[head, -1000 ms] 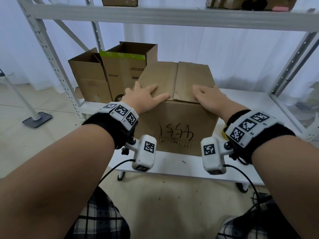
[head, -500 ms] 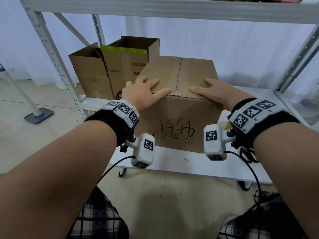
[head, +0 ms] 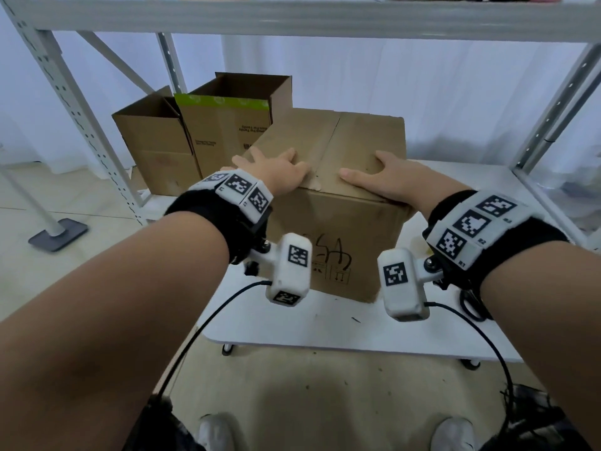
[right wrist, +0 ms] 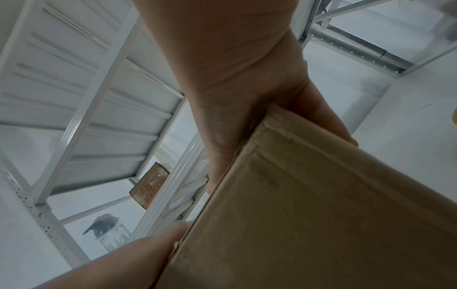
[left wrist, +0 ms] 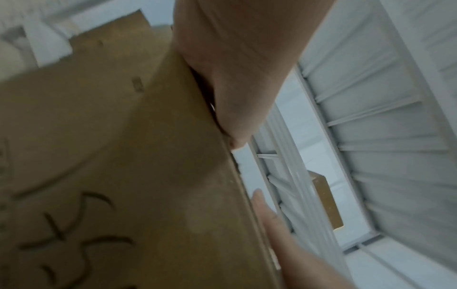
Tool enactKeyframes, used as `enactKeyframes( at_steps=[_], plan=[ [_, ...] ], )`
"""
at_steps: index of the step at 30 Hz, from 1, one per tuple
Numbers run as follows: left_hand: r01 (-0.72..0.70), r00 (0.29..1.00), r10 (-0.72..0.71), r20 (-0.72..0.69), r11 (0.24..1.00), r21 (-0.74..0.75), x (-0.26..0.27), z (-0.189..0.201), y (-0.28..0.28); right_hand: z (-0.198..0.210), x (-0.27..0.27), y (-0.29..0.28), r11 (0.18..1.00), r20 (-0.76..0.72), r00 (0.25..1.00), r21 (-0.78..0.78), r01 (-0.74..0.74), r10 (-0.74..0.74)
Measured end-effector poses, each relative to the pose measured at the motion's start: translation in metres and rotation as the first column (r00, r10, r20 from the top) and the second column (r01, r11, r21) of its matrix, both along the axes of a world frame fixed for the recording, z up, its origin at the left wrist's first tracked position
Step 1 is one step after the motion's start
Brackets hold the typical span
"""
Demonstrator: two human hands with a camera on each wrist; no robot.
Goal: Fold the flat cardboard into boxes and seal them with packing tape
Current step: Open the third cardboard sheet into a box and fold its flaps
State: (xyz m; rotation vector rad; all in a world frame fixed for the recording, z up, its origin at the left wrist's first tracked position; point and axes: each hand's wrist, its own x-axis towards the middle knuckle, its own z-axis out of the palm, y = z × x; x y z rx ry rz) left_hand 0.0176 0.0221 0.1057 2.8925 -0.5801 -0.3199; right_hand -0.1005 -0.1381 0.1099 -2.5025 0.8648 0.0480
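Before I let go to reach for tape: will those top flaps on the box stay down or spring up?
Probably spring up a little: no tape shows along the seam of the cardboard box, and the left hand and right hand press the flaps flat. The cardboard looks stiff and creased, so expect slight lift.

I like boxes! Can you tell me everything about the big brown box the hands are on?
The big brown box looks like plain cardboard, a bit worn. It stands upright on a white table. Its two top flaps are folded shut and meet in a seam down the middle, with no tape visible there. Black handwriting and small printed symbols mark its front. The left hand lies flat on the left flap, the right hand on the right flap.
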Motion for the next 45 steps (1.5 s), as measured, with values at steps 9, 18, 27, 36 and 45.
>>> enactKeyframes(
  at_steps=[9,18,27,36,45],
  plan=[
    [0.019,1.000,-0.018,-0.011,0.999,0.047,0.045,0.006,0.011,0.000,0.000,0.005,0.964,0.234,0.972,0.258,-0.057,-0.005],
    [-0.035,0.999,0.035,0.005,0.995,0.091,0.021,0.003,-0.014,-0.005,0.008,-0.005,0.998,0.324,0.945,-0.007,-0.057,0.056],
    [0.116,0.991,-0.117,0.065,0.993,0.028,0.005,-0.008,0.018,-0.016,0.035,-0.013,0.977,0.223,0.970,-0.208,-0.046,0.093],
    [0.236,0.969,-0.240,0.050,0.969,0.076,0.004,-0.005,0.036,0.004,0.028,-0.033,0.964,0.181,0.984,-0.260,0.054,-0.006],
    [0.311,0.948,-0.312,0.066,0.950,0.028,0.004,-0.006,0.055,0.019,0.018,-0.042,0.964,0.198,0.978,-0.241,0.110,-0.062]
  ],
)
